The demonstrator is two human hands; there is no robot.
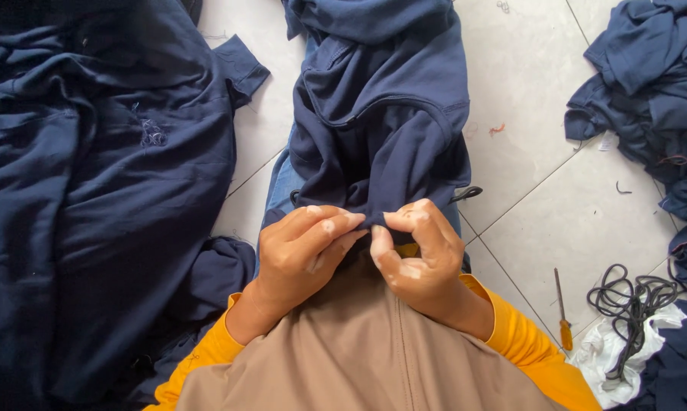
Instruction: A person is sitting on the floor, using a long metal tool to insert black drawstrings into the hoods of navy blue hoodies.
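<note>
A navy blue garment (381,106) lies over my lap and stretches away across the white tiled floor. My left hand (301,251) and my right hand (419,255) meet at its near edge. Both pinch the same fold of navy fabric between thumb and fingers, fingertips almost touching. A dark cord end (465,193) pokes out of the garment just right of my right hand. My sleeves are orange and a tan cloth covers my front.
A large heap of navy garments (92,190) fills the left side. Another navy pile (655,99) sits at the right. A screwdriver with an orange handle (562,308) lies on the tiles (556,205), beside a tangle of dark cords (632,301) on white plastic (610,354).
</note>
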